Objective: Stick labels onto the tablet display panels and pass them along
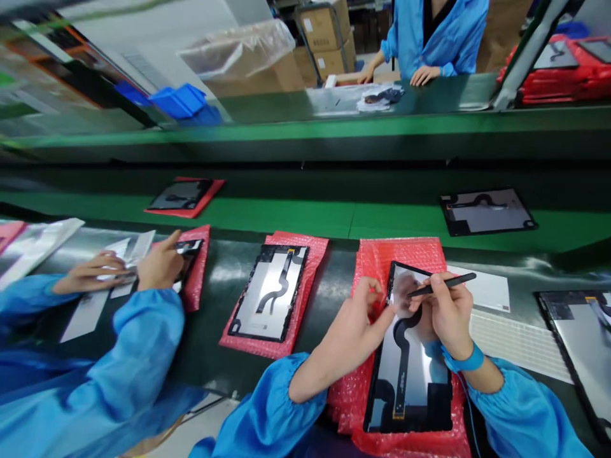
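In front of me a tablet screen panel [415, 356] lies back side up, with a dark flex cable [402, 362] along its silvery face. Red bubble-wrap bags [367, 254] are stacked under it. My right hand [449, 312], with a blue wrist strap [465, 359], grips black tweezers [446, 284] over the upper part of the panel; their tip points left. At the panel's left edge is my left hand [351, 334], thumb and forefinger apart and the other fingers curled. Whether its thumb touches the panel cannot be made out.
Left of me another panel [274, 292] rests on red bubble wrap. A co-worker's hands [160, 261] work farther left. White strip sheets [520, 343] and another panel [582, 343] lie to the right. Across the green belt [310, 216], another person [434, 38] stands behind a raised ledge.
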Action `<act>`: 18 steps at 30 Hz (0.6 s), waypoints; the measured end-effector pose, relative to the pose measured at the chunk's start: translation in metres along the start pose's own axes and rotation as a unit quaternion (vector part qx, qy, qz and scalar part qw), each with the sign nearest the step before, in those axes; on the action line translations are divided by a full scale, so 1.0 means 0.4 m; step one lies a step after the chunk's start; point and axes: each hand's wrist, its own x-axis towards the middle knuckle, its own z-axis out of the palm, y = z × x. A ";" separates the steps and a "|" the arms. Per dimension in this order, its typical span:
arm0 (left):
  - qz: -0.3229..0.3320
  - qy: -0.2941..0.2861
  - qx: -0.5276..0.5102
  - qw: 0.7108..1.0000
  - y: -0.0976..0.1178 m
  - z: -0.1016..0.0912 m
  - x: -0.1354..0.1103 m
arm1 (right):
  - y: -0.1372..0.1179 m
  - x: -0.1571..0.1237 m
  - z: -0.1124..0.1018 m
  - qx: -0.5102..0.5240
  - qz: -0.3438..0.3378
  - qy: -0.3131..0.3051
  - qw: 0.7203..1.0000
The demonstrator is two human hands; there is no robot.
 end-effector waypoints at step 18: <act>-0.046 0.211 -0.112 0.970 -0.045 -0.153 0.779 | -0.077 -0.018 -0.244 -0.178 -0.061 0.065 0.980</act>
